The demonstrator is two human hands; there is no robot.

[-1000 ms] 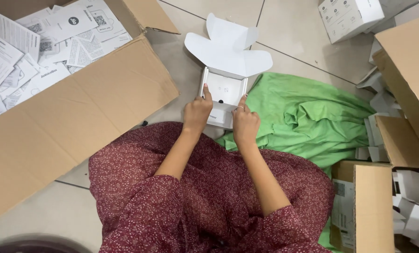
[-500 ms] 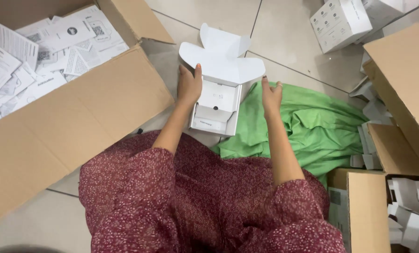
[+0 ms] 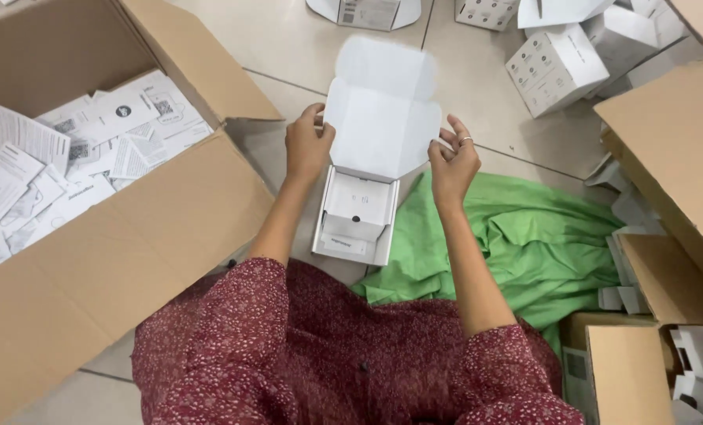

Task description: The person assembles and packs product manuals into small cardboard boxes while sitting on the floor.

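Small white box (image 3: 357, 216) on the floor, between both hands. Left hand (image 3: 307, 148) and right hand (image 3: 452, 163) each pinch a side edge of the raised lid (image 3: 383, 118), holding it upright, contents exposed. Green cloth (image 3: 524, 244) under right wrist.

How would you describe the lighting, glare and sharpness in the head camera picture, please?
Head view: soft, even light with only faint shadows; the open lid of the small white box is washed out to near featureless white; the left hand and right hand at its sides are fairly sharp; print on the leaflets in the cardboard box is blurry.
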